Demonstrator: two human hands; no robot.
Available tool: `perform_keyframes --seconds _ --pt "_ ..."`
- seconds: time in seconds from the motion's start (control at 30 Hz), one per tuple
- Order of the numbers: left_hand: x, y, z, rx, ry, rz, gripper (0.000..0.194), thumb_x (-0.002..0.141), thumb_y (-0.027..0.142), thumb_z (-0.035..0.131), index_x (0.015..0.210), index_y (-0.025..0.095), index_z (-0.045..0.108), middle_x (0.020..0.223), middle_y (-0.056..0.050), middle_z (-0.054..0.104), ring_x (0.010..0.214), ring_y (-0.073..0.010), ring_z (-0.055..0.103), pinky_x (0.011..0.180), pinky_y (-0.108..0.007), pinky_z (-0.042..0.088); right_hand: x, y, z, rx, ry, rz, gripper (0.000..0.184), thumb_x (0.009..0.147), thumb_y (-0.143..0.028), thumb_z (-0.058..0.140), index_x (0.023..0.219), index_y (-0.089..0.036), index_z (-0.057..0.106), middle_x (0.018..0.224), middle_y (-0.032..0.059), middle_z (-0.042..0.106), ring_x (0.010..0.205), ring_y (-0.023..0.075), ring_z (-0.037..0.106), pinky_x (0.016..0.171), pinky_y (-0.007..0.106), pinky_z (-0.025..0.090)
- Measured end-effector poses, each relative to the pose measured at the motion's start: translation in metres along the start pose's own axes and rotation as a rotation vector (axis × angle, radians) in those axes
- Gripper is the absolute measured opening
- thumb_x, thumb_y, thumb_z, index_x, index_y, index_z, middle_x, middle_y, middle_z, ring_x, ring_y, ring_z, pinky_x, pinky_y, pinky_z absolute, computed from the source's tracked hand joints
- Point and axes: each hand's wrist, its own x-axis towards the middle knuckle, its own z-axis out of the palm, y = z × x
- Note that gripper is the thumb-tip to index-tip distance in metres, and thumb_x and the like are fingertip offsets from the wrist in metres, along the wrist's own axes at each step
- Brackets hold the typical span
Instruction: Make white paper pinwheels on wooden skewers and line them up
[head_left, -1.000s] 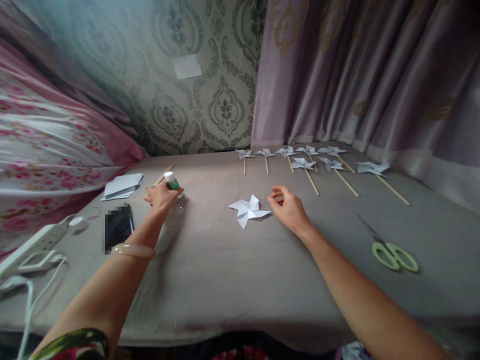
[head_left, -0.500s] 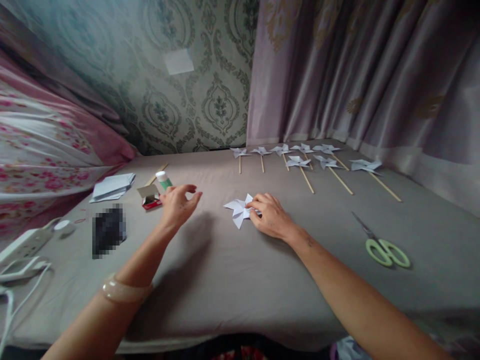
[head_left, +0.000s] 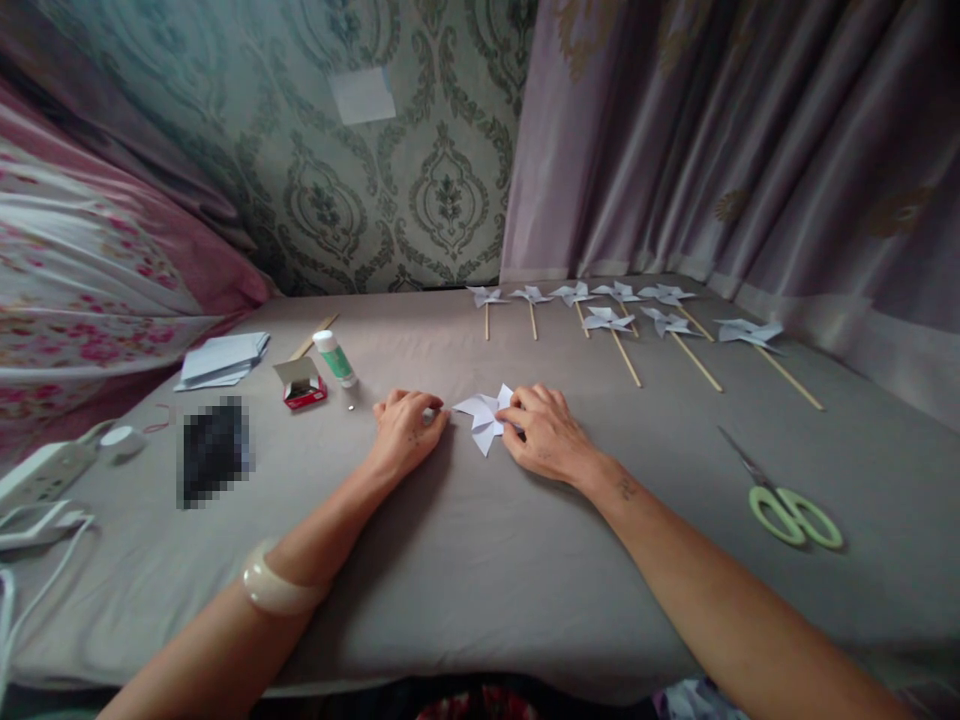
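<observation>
A white paper pinwheel without a stick lies on the grey cloth in front of me. My right hand grips its right side, thumb and fingers closed over the folded paper and hiding part of it. Just left of the pinwheel, apart from it, my left hand rests low over the cloth with its fingers curled in. A small pale spot shows between thumb and fingers, too small to name. Left of that hand lies a tiny shiny piece, near an open red box and a glue stick.
Several finished pinwheels on sticks lie at the back right. Green-handled scissors lie at the right. At the left are a stack of paper, a blurred-out dark object, a wooden stick and a power strip.
My left hand has moved right and down, from beside the red box to near the pinwheel, its fingers curling in. My right hand stays on the pinwheel. The view has shifted slightly.
</observation>
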Motion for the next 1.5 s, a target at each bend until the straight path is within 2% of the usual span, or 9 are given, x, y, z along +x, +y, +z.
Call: perform_keyframes --seconds 0.17,0.37,0.57,0.7,0.87,1.17,1.33,1.43,1.5 --pt "-0.002 0.000 -0.002 -0.019 -0.026 -0.014 0.024 0.081 0.037 0.051 0.088 0.023 0.070 0.095 -0.009 0.071 0.104 -0.0311 0.052 0.085 -0.044 0.033 0.005 -0.001 -0.006 -0.082 -0.057 -0.096 0.025 0.084 -0.019 0.048 0.087 -0.019 0.072 0.095 0.0097 0.059 0.094 0.0227 0.045 0.085 0.037 0.031" --pt "-0.005 0.002 -0.003 -0.057 -0.028 -0.031 0.023 0.082 0.036 0.052 0.089 0.023 0.070 0.090 -0.008 0.071 0.102 -0.0304 0.052 0.085 -0.044 0.033 0.031 0.005 -0.010 -0.144 -0.191 -0.280 0.025 0.083 -0.012 0.046 0.074 -0.016 0.070 0.096 0.0105 0.062 0.093 0.0216 0.046 0.083 0.036 0.030" --pt "-0.003 0.000 -0.003 -0.077 -0.020 -0.043 0.024 0.082 0.036 0.051 0.090 0.023 0.070 0.092 -0.008 0.071 0.103 -0.0296 0.052 0.087 -0.043 0.032 0.042 0.007 -0.008 -0.073 -0.270 -0.187 0.029 0.083 -0.009 0.045 0.072 -0.017 0.070 0.093 0.0076 0.065 0.087 0.0189 0.049 0.074 0.032 0.031" --pt "0.001 -0.006 -0.006 -0.086 0.053 -0.073 0.025 0.081 0.036 0.050 0.089 0.023 0.070 0.089 -0.007 0.070 0.102 -0.0289 0.053 0.089 -0.043 0.032 0.042 0.009 -0.011 -0.032 -0.295 -0.161 0.029 0.080 -0.008 0.046 0.076 -0.018 0.073 0.094 0.0080 0.065 0.091 0.0195 0.051 0.078 0.033 0.033" --pt "0.007 -0.017 -0.014 -0.091 0.153 -0.207 0.029 0.079 0.039 0.049 0.088 0.021 0.071 0.070 -0.007 0.065 0.093 -0.0290 0.055 0.086 -0.041 0.034 0.045 0.012 -0.014 -0.012 -0.307 -0.065 0.028 0.078 -0.012 0.050 0.082 -0.022 0.076 0.097 0.0075 0.066 0.095 0.0213 0.054 0.080 0.032 0.037" --pt "0.013 -0.027 -0.020 -0.071 0.158 -0.297 0.036 0.079 0.039 0.047 0.094 0.018 0.073 0.070 -0.008 0.066 0.083 -0.0261 0.058 0.080 -0.037 0.037 0.057 0.013 -0.018 -0.053 -0.370 -0.029 0.031 0.079 -0.012 0.049 0.088 -0.024 0.076 0.100 0.0092 0.066 0.101 0.0243 0.053 0.084 0.034 0.037" --pt "0.014 -0.028 -0.024 -0.083 0.160 -0.320 0.036 0.080 0.038 0.047 0.094 0.018 0.073 0.077 -0.009 0.070 0.083 -0.0253 0.061 0.080 -0.036 0.038 0.057 0.022 -0.016 0.029 -0.307 -0.006 0.029 0.076 -0.012 0.053 0.092 -0.024 0.075 0.099 0.0065 0.066 0.096 0.0215 0.055 0.083 0.031 0.038" --pt "0.015 -0.034 -0.027 -0.141 0.185 -0.333 0.037 0.079 0.039 0.048 0.093 0.016 0.073 0.084 -0.010 0.072 0.083 -0.0246 0.063 0.078 -0.034 0.040 0.054 0.030 -0.015 0.208 -0.193 0.047 0.020 0.075 -0.017 0.057 0.086 -0.020 0.074 0.090 0.0044 0.068 0.081 0.0164 0.058 0.074 0.026 0.041" --pt "0.017 -0.041 -0.030 -0.208 0.213 -0.353 0.037 0.077 0.039 0.050 0.092 0.014 0.073 0.084 -0.011 0.072 0.083 -0.0240 0.063 0.076 -0.033 0.041 0.052 0.036 -0.015 0.354 -0.096 0.131 0.014 0.074 -0.022 0.061 0.080 -0.017 0.072 0.079 0.0030 0.068 0.069 0.0137 0.056 0.065 0.025 0.041"
